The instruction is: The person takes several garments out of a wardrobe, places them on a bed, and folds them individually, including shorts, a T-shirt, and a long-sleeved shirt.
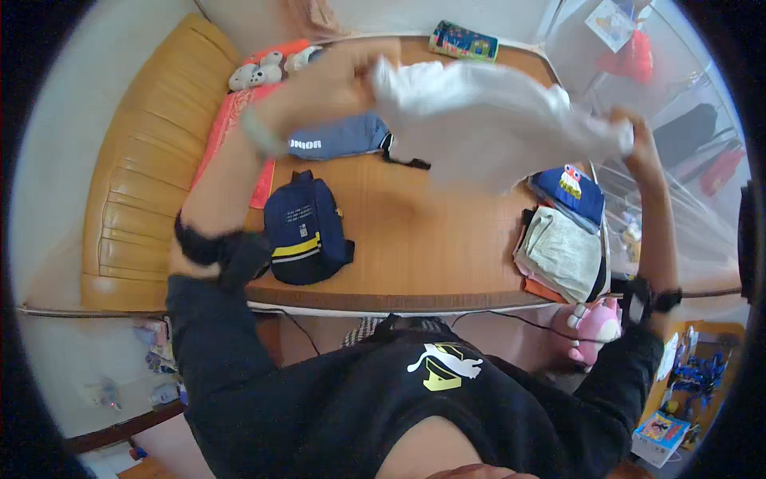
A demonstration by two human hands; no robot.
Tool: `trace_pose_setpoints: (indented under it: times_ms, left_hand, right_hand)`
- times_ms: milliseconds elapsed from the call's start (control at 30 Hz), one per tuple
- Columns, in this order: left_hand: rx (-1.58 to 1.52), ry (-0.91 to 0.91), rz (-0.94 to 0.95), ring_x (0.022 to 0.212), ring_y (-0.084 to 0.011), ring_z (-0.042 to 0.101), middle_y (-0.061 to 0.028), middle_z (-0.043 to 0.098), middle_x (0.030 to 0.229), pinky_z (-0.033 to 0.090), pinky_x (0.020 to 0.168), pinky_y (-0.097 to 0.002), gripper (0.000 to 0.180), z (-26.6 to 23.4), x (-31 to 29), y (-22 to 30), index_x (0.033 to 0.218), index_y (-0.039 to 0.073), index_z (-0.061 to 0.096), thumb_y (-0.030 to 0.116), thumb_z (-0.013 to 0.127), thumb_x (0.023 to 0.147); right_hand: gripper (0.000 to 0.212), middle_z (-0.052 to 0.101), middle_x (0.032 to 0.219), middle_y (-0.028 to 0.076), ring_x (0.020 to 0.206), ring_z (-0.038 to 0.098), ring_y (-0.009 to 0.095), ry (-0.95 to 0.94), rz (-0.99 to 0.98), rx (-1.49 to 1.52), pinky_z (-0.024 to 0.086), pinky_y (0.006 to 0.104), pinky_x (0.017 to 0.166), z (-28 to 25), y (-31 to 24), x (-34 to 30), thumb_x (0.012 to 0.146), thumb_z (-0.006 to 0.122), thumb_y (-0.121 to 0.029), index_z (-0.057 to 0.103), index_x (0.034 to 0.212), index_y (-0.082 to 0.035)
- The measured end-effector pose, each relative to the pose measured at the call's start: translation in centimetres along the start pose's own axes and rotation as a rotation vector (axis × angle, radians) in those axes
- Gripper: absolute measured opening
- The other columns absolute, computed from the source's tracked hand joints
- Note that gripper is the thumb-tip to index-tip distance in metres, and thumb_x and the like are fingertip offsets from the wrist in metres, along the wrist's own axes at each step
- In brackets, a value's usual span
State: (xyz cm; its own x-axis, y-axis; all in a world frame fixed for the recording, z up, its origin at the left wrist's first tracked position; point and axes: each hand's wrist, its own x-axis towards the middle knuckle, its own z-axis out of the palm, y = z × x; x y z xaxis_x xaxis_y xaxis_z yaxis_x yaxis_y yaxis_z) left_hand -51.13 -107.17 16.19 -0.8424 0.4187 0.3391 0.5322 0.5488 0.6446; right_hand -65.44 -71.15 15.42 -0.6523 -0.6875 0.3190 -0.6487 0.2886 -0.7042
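A white garment [479,120] is stretched in the air over the wooden table, its shape blurred by motion so that I cannot tell its exact kind. My left hand [355,84], smeared, is closed on its left upper corner. Out to the right, my right hand [634,144] pinches the opposite end. The cloth sags between the two and hides part of the table. Below my left forearm lies a folded blue-grey garment [343,137], and nearer me a dark blue backpack [303,227] with a yellow stripe.
Folded clothes stand at the table's right: a grey one [562,243] on a stack, a dark blue one [578,191] behind. A colourful case [463,41] lies at the far edge, plush toys [259,73] at far left. A tan padded backrest [152,176] borders the left side.
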Motion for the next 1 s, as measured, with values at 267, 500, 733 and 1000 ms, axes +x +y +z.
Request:
trace_pose_setpoints:
  times_ms: [267, 500, 733, 1000]
  left_hand:
    - [0.216, -0.562, -0.072, 0.102, -0.0204, 0.043, -0.0067, 0.052, 0.099, 0.029, 0.091, -0.0399, 0.027, 20.2, -16.3, -7.6, 0.084, 0.007, 0.053, 0.000, 0.052, 0.058]
    - [0.042, -0.553, -0.339, 0.107, -0.0246, 0.038, -0.0071, 0.049, 0.107, 0.028, 0.091, -0.0357, 0.019, 38.8, -30.6, -18.2, 0.078, 0.009, 0.056, 0.001, 0.053, 0.061]
    - [-0.289, -0.608, -0.781, 0.098, -0.0250, 0.046, -0.0138, 0.054, 0.097, 0.035, 0.083, -0.0319, 0.020, 40.7, -32.1, -17.3, 0.086, 0.005, 0.057, 0.007, 0.053, 0.067]
    - [-0.751, 0.375, -1.290, 0.068, -0.0127, 0.052, -0.0074, 0.057, 0.076, 0.041, 0.061, -0.0258, 0.042, 38.3, -22.4, -27.0, 0.083, -0.002, 0.057, 0.039, 0.049, 0.077]
  right_hand:
    - [0.032, 0.055, 0.090, 0.010, 0.091, 0.050, 0.026, -0.662, -0.209, -0.054, 0.038, 0.0368, 0.083, 19.3, 8.4, -18.8, 0.048, 0.059, -0.002, 0.054, 0.079, -0.002]
    - [0.022, 0.057, 0.082, 0.013, 0.077, 0.053, 0.029, -0.697, 0.379, 0.029, 0.043, 0.0342, 0.068, 35.7, 20.2, -32.8, 0.055, 0.057, -0.006, 0.057, 0.076, -0.004]
    - [0.014, 0.058, 0.071, 0.010, 0.067, 0.055, 0.021, -0.658, 0.721, 0.179, 0.043, 0.0284, 0.061, 37.9, 19.9, -35.9, 0.061, 0.056, -0.004, 0.057, 0.075, -0.003]
    - [0.025, 0.053, 0.070, 0.003, 0.053, 0.047, 0.009, 0.315, 1.259, 0.691, 0.037, 0.0202, 0.045, 35.5, 26.9, -29.6, 0.070, 0.056, -0.017, 0.051, 0.088, 0.000]
